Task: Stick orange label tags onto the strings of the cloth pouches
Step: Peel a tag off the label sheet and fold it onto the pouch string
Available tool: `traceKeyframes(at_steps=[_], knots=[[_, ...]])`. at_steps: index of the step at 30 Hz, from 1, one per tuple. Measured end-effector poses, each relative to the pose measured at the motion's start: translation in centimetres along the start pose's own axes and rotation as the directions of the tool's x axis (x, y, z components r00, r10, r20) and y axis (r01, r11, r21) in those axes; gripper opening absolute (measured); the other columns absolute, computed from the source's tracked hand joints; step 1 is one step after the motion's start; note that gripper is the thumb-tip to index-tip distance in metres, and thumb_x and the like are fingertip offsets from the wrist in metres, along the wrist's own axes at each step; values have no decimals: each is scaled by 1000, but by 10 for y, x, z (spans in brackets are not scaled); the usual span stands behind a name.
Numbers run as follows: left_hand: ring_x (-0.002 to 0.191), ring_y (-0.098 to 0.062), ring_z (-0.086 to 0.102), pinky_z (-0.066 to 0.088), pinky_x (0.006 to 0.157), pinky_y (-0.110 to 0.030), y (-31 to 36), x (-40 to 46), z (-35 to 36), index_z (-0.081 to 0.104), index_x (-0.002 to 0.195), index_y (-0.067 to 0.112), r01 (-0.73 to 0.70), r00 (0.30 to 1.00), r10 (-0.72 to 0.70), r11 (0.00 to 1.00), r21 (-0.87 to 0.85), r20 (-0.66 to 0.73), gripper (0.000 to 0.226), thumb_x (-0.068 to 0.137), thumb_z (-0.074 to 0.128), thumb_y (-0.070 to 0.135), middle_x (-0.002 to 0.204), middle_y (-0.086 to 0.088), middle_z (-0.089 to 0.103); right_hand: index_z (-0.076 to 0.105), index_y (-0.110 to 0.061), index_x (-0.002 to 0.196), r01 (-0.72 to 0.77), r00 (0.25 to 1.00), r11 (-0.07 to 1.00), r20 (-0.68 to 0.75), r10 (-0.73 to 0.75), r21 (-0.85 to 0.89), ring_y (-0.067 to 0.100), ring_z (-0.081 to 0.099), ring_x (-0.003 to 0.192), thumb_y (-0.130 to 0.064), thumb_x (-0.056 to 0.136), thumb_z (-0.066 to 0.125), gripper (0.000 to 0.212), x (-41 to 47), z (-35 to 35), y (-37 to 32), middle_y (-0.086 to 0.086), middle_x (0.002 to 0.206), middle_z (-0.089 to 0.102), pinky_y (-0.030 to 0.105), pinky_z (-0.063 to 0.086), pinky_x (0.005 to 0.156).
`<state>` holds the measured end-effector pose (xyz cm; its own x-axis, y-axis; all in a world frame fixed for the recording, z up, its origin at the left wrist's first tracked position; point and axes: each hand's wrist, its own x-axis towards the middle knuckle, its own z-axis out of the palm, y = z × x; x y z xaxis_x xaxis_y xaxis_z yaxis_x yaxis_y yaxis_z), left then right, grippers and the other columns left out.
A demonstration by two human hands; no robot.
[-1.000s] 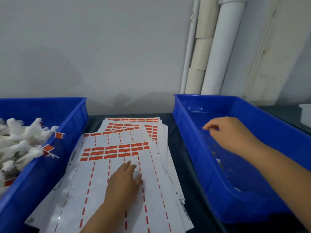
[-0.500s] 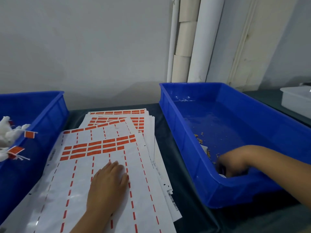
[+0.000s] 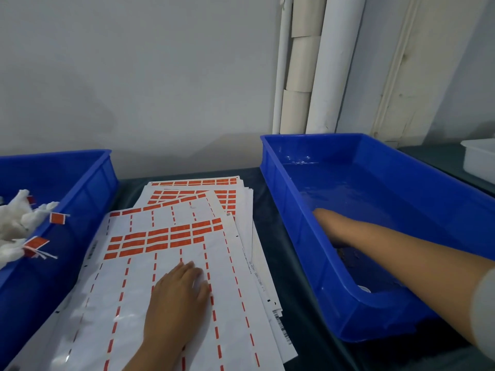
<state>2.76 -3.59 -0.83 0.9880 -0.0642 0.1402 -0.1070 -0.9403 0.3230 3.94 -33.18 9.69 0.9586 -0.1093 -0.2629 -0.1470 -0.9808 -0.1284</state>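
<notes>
The left hand (image 3: pixel 179 295) lies flat on the top label sheet (image 3: pixel 166 263), fingers straight and close together, pressing it to the surface (image 3: pixel 270 236). At nine o'clock, the left blue bin (image 3: pixel 88 188) holds white cloth pouches (image 3: pixel 18 223), several strings already carrying orange tags (image 3: pixel 57 218). At three o'clock, the right hand (image 3: pixel 332 226) reaches into the right blue bin (image 3: pixel 388 314), which looks nearly empty; I cannot tell how its fingers lie. A few rows of labels remain on the sheet, so tagging seems well advanced.
</notes>
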Motion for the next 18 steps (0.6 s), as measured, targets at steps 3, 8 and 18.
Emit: traceKeyframes(at_steps=[3, 8, 18], knots=[[128, -6, 40, 23, 110, -31, -1, 1, 1, 51, 127, 36, 4, 1000, -4, 1000, 3, -6, 44, 88, 43, 55, 139, 18, 44, 38, -24, 62, -21, 996, 990, -81, 33, 141, 11, 42, 65, -13, 95, 49, 37, 7, 3, 2, -5, 75, 47, 20, 32, 54], [124, -6, 45, 27, 109, -30, -1, 1, 2, 55, 123, 35, 0, 1000, -1, 1000, -12, -26, 42, 87, 46, 54, 136, 18, 48, 69, -18, 64, -87, 990, 884, -58, 127, 460, 10, 56, 56, -6, 87, 58, 29, 5, 0, 17, 0, 67, 66, 14, 42, 46], [124, -5, 44, 28, 108, -27, 0, 3, 2, 51, 126, 36, -17, 999, 17, 1000, 5, -52, 43, 88, 44, 55, 136, 19, 47, 65, -14, 100, 43, 968, 563, -173, 179, 825, 20, 66, 78, 0, 81, 69, 23, -17, -50, 38, 14, 88, 72, 22, 56, 60]])
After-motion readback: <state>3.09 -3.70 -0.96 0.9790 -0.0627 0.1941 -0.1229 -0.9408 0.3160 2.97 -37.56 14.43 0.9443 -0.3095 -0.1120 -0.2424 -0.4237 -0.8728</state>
